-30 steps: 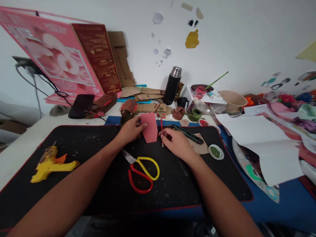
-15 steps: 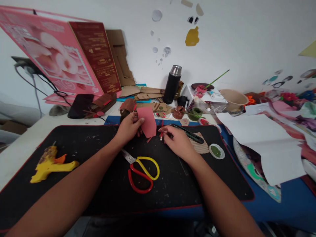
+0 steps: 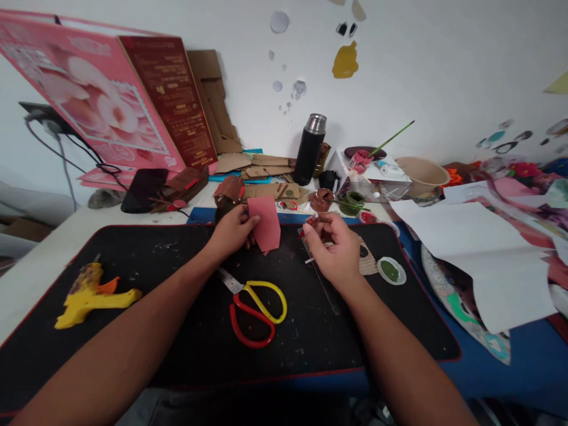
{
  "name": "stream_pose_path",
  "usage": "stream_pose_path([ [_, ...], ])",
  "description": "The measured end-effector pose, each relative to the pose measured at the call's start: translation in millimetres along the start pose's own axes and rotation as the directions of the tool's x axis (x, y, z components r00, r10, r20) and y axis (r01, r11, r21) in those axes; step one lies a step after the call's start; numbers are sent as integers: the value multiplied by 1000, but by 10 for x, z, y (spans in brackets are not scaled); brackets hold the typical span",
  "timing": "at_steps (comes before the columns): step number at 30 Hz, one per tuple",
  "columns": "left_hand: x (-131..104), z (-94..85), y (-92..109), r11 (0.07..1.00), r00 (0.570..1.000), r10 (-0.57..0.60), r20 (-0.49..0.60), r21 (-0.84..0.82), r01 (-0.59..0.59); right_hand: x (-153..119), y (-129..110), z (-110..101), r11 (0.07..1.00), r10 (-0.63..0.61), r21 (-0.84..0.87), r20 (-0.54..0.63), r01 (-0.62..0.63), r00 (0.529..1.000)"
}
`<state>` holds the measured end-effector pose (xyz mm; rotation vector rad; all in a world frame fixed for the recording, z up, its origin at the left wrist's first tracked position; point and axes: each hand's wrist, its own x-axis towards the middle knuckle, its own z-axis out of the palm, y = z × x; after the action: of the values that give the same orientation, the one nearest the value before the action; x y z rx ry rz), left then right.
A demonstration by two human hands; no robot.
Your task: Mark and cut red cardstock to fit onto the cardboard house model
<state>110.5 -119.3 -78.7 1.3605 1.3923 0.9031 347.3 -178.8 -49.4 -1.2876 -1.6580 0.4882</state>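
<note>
My left hand (image 3: 233, 232) pinches the left edge of a pink paper piece (image 3: 265, 225), held upright above the black mat (image 3: 186, 349). To its right, my right hand (image 3: 336, 245) has its fingers closed around a small red item (image 3: 311, 219) whose details are too small to make out. Beneath and beside that hand lie a thin clear strip (image 3: 326, 288) and a corrugated cardboard piece (image 3: 369, 263). Scissors (image 3: 242, 288) with one red and one yellow handle rest on the mat below the paper.
A yellow glue gun (image 3: 91, 296) lies on the mat's left. Behind the mat stand a black flask (image 3: 309, 149), paint jars (image 3: 354, 202) and cardboard scraps (image 3: 266, 171). At right are a dish of green paint (image 3: 391, 271) and white paper (image 3: 470, 242).
My right hand has moved right, away from the pink paper, and turned with the small red item in its fingers. My left hand stays nearly in place, still with the paper.
</note>
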Motion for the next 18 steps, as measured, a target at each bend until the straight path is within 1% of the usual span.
stream_pose_path([
  [2,0,1,-3,1000,1000,5,-2,2,-5,-2,-7,4,1000,-6,-16,29,6,1000],
  [5,-4,1,2,1000,1000,14,-2,17,-14,13,12,12,999,-20,-43,106,25,994],
  [8,-14,2,15,999,1000,27,10,27,-28,40,40,12,997,6,-75,146,5,989],
  [10,-23,5,25,999,999,34,17,35,-35,56,54,14,989,34,-151,199,-4,979],
  [13,-33,9,41,998,999,26,19,49,-27,59,72,37,963,48,-268,314,40,948],
  [15,-34,12,53,998,1000,9,15,57,-10,48,82,59,973,61,-229,331,18,942],
  [17,-31,16,64,998,1000,-4,16,69,3,37,91,76,994,108,-67,317,-91,942],
  [18,-29,19,69,997,1000,-7,16,75,6,34,94,81,987,137,36,321,-157,937],
])
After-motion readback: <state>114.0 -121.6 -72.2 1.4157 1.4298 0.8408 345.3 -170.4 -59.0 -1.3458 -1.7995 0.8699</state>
